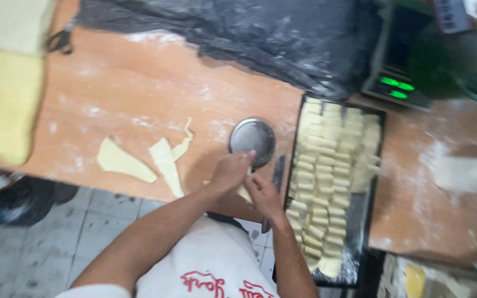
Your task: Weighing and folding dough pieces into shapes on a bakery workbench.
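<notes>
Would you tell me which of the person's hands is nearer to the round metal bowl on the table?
The left hand: its fingertips reach the lower rim of the round metal bowl. The right hand sits lower and to the right, closer to the knife beside the baking tray.

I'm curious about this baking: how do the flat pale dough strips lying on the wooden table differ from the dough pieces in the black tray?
The flat pale dough strips are few, long, pointed and scattered loose; the small dough pieces in the black tray are many, short, blocky and packed in rows. Both share one pale yellow colour.
</notes>
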